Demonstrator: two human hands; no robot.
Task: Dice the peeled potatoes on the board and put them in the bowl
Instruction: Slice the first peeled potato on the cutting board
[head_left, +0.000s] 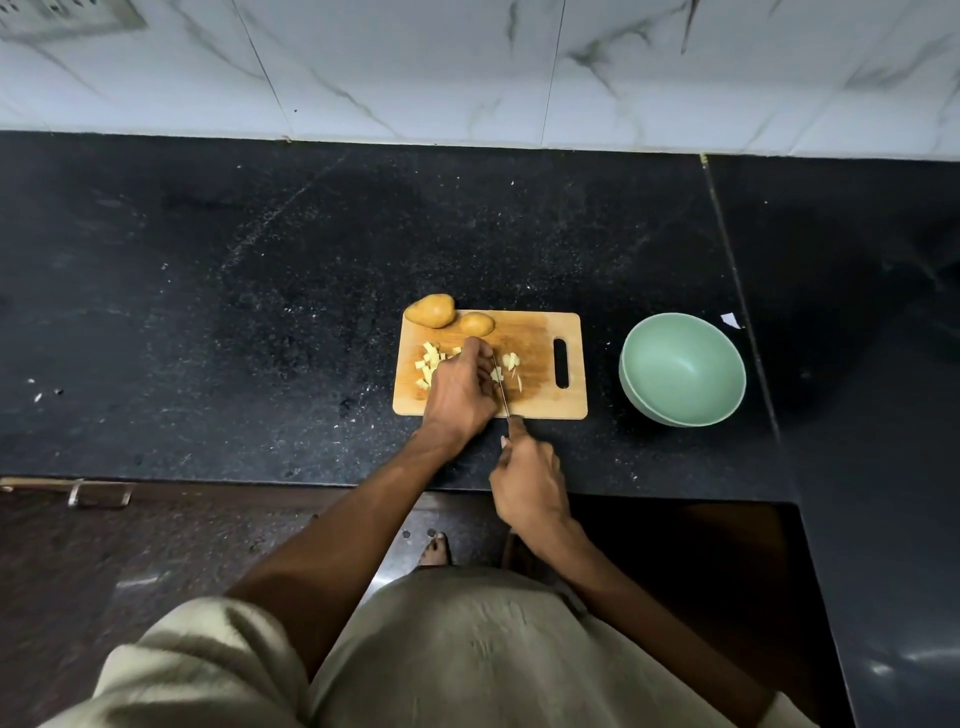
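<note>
Black counter, board (566, 332) lengthwise left-right, right hand (527, 480) gripping knife (503, 392) pointing away, left hand (460, 387) fingers curled on potato pieces (430, 359)

Landmark: black stone counter (260, 291), speckled, running across the view.
Wall: white marble-veined tiles (415, 62) rise from the counter's far edge.
Socket plate: pale switch panel (62, 18) on the tiles above the counter's far left end, blurred.
Paper scrap: small white piece (731, 320) on the counter, beside its seam toward the right.
Crumbs: pale bits (37, 396) on the counter's left part.
Handle: metal pull (98, 492) just under the counter's near edge, left.
Floor: dark, below the counter's near edge; a bare foot (434, 550) stands there.
Clothing: pale beige garment (467, 649) nearest the camera, below the counter.
</note>
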